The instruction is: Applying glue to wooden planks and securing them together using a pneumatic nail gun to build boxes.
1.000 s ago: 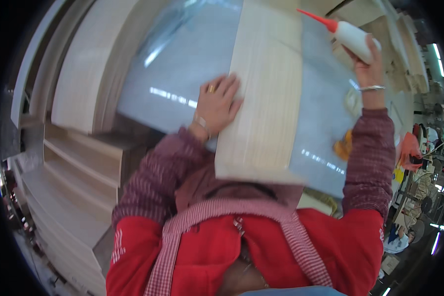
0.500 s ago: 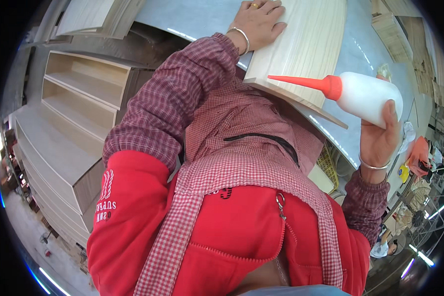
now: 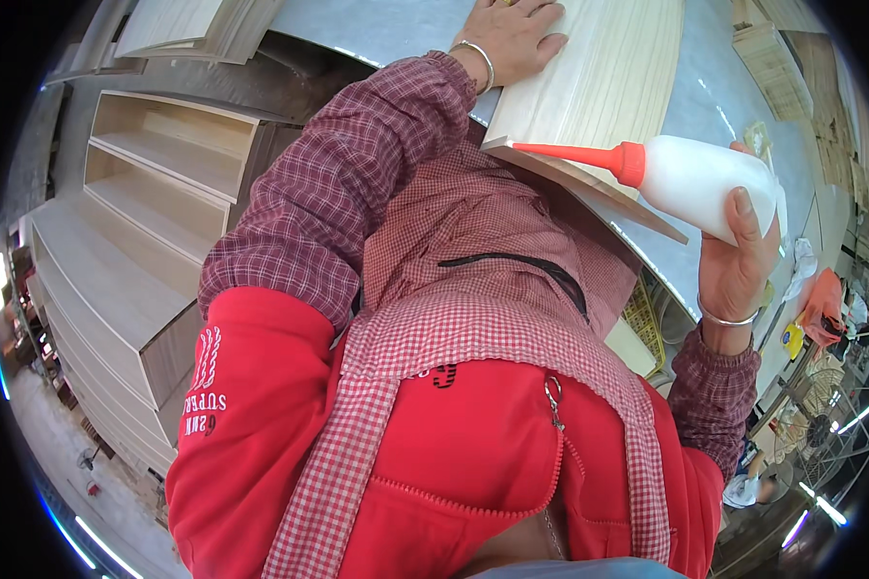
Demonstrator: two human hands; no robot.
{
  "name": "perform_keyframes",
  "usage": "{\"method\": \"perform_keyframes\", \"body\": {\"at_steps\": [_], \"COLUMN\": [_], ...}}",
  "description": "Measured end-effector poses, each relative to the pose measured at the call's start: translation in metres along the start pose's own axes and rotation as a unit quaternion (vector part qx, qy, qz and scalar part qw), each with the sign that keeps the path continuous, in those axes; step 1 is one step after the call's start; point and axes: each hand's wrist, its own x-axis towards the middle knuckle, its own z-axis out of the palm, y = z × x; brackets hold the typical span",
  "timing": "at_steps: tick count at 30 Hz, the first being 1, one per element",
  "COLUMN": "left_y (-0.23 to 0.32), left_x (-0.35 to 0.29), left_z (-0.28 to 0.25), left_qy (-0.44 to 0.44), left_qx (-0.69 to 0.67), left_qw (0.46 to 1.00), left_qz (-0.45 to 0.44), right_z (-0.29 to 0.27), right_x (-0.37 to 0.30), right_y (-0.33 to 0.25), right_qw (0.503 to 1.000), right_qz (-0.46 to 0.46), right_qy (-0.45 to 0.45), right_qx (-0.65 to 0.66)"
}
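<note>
With fingers stretched out, my left hand (image 3: 514,41) lies flat on the left edge of a pale wooden board (image 3: 599,82). My right hand (image 3: 739,241) is wrapped round a white squeeze bottle (image 3: 705,183) with a long red nozzle. The bottle is held on its side, its nozzle pointing left. The nozzle's tip is at the near left corner of the wood, by the board's near end edge (image 3: 589,188); whether it touches cannot be made out. Part of the right hand's fingers is hidden behind the bottle.
The board rests on a grey-blue work table (image 3: 710,87). On the left stand stacked open wooden boxes (image 3: 164,174), with more panels (image 3: 188,29) at the upper left. Wooden pieces (image 3: 772,68) lie at the far right. A yellow basket (image 3: 644,323) sits below the table edge.
My right hand has brought the bottle a little left, and the nozzle tip has shifted to the board's near left corner. My left hand stays on the board, slightly farther right in view.
</note>
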Motion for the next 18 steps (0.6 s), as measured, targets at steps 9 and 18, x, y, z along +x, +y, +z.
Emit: {"method": "perform_keyframes", "body": {"at_steps": [9, 18], "left_y": [-0.010, 0.000], "left_x": [-0.013, 0.006], "left_z": [0.012, -0.006], "left_qy": [-0.048, -0.407], "left_qx": [0.030, 0.022], "left_qw": [0.998, 0.892], "left_qz": [0.007, -0.194], "right_z": [-0.025, -0.067], "right_x": [-0.010, -0.029], "right_y": [0.020, 0.044], "right_qw": [0.999, 0.996], "right_qz": [-0.004, 0.008], "right_qy": [0.045, 0.090], "right_qx": [0.000, -0.001]}}
